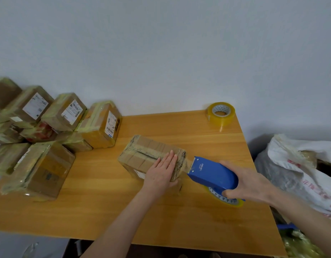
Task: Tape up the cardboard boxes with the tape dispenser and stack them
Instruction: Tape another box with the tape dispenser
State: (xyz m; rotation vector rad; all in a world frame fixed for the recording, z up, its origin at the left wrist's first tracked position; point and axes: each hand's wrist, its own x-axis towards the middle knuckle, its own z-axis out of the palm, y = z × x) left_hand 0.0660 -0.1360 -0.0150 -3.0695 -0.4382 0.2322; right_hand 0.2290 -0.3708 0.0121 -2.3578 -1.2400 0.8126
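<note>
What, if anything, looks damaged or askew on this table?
The cardboard box under the left hand looks battered: its end nearest the tape dispenser is crumpled and frayed. The taped boxes at left lie tilted.

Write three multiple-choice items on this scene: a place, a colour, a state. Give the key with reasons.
1. Where is the spare tape roll? A. far right corner of the table B. on the floor C. on a chair
2. What colour is the tape dispenser? A. red B. blue C. black
3. What does the left hand do? A. lies flat on the cardboard box B. grips the tape dispenser C. hangs off the table
Key: 1 A, it stands at that corner; 2 B, its housing is blue; 3 A, its straight fingers press the box top.
</note>
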